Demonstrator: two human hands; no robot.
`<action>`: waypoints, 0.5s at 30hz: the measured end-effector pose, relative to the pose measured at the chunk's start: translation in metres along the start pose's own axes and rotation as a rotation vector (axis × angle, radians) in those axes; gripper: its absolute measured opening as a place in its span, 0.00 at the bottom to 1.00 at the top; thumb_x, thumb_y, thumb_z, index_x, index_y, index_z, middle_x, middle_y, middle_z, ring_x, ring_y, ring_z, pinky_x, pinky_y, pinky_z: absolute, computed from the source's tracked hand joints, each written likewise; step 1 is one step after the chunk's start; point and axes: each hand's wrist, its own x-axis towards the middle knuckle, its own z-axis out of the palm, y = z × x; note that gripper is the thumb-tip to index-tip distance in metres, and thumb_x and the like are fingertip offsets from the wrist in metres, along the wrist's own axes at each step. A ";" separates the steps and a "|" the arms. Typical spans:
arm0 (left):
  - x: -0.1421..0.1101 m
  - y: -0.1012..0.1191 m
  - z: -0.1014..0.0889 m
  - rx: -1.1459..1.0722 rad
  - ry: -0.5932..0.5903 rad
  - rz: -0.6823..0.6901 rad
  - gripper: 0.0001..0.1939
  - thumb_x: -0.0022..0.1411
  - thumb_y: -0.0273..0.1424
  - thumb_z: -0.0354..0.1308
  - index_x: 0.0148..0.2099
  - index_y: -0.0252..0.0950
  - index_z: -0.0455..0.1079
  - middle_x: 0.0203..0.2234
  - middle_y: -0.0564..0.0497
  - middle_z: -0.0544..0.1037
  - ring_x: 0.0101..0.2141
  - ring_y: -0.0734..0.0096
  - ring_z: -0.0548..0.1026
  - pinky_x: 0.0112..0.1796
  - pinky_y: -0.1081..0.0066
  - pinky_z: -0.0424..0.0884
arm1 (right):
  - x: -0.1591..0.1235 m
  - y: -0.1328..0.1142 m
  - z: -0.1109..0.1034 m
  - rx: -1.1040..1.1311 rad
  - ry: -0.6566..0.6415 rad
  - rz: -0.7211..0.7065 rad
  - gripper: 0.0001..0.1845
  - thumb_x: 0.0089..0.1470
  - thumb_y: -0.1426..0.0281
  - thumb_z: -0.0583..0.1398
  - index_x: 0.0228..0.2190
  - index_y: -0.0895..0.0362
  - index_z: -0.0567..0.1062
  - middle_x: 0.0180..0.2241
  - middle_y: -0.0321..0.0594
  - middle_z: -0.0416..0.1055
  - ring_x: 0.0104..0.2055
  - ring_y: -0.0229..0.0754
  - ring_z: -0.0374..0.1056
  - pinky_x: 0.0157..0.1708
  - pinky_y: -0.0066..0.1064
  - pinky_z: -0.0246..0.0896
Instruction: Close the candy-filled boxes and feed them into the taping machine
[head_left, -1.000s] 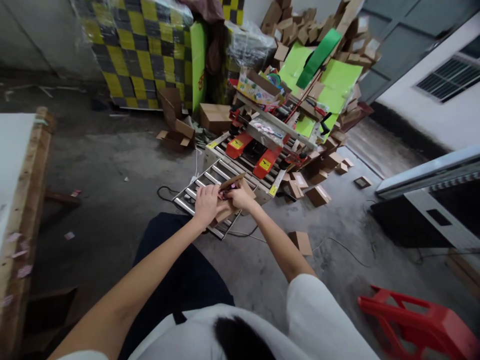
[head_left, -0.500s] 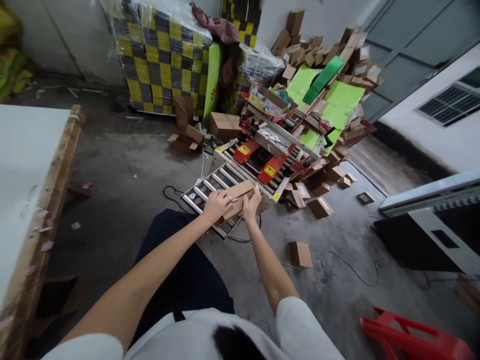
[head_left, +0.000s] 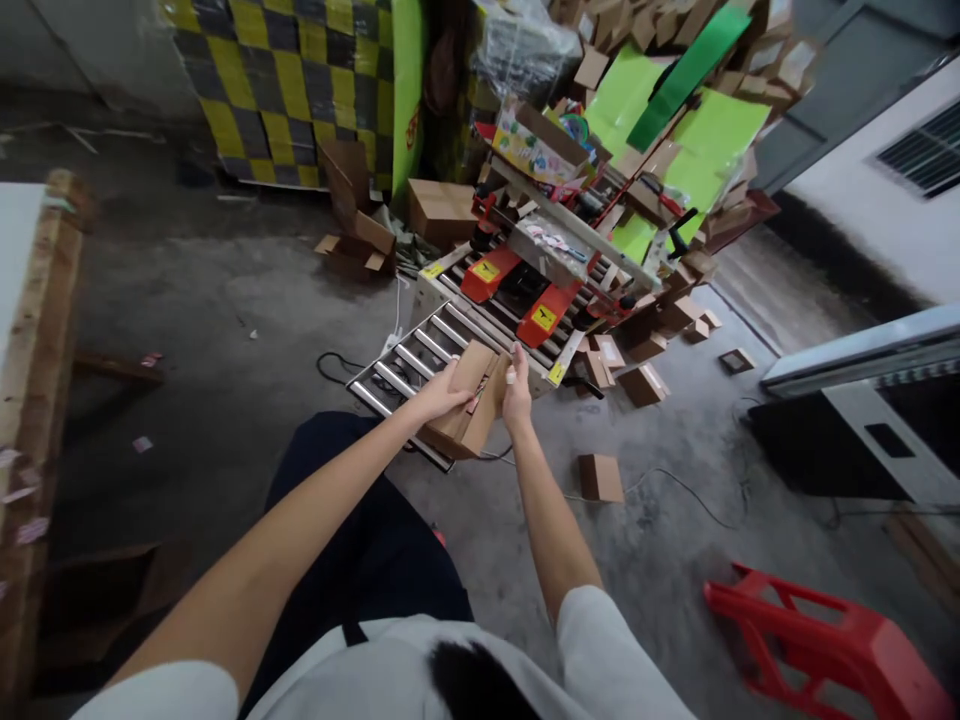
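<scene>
I have the left hand (head_left: 442, 393) gripping the cardboard box (head_left: 489, 408) on its near left part, thumb by the gap in the top, and the right hand (head_left: 517, 392) laid along the right side with its fingers pointing away from me; how far those right fingers curl around the edge I can't tell. The box sits between the two hands, tilted in my view, its top flaps folded nearly together, with a narrow slit showing a little pinkish content. Directly under and to the left of the hands I see the metal rollers (head_left: 414, 363); whether the box rests its weight on them is unclear from here. Just beyond the hands stands a machine (head_left: 525, 285) with two red guards (head_left: 474, 290) bearing yellow labels. On the floor to the right of the hands, a bit nearer me, is a small carton (head_left: 601, 478), with a thin cable (head_left: 690, 495) trailing past it. Beyond the hands to the left lie an unfolded carton (head_left: 352, 255) and a closed carton (head_left: 442, 210). Well off to the left I get a wood-edged white surface (head_left: 22, 240); well off to the right and nearer me, a red plastic stool (head_left: 889, 650). Farthest past the hands, I see a yellow-and-black stack (head_left: 292, 90) and, to its right, bright green sheets (head_left: 724, 130) among heaped boxes (head_left: 791, 65).
</scene>
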 end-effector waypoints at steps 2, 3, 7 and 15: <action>-0.001 -0.006 0.003 -0.029 -0.019 0.015 0.43 0.55 0.39 0.63 0.68 0.31 0.52 0.55 0.37 0.72 0.51 0.51 0.74 0.50 0.58 0.72 | 0.000 -0.006 0.003 -0.212 -0.069 -0.022 0.36 0.65 0.55 0.46 0.67 0.60 0.53 0.67 0.51 0.50 0.70 0.50 0.43 0.69 0.49 0.42; -0.002 -0.008 0.004 -0.029 -0.008 0.025 0.44 0.55 0.39 0.63 0.68 0.30 0.52 0.57 0.36 0.70 0.54 0.50 0.72 0.53 0.57 0.71 | 0.000 -0.009 0.004 -0.335 -0.107 -0.027 0.35 0.64 0.57 0.47 0.66 0.61 0.55 0.66 0.51 0.51 0.71 0.51 0.42 0.70 0.51 0.40; -0.005 -0.015 0.003 -0.124 -0.044 0.016 0.43 0.58 0.43 0.60 0.69 0.29 0.51 0.62 0.34 0.65 0.59 0.50 0.68 0.58 0.55 0.67 | 0.004 -0.025 0.008 -0.666 -0.213 -0.011 0.31 0.64 0.66 0.45 0.66 0.64 0.56 0.67 0.54 0.49 0.70 0.54 0.40 0.69 0.55 0.38; -0.002 -0.027 0.009 0.006 0.059 0.067 0.46 0.51 0.42 0.68 0.67 0.32 0.57 0.57 0.36 0.70 0.57 0.46 0.70 0.57 0.52 0.68 | -0.032 -0.061 0.013 -0.723 -0.222 -0.016 0.34 0.67 0.64 0.43 0.70 0.59 0.42 0.69 0.53 0.43 0.72 0.55 0.37 0.67 0.63 0.31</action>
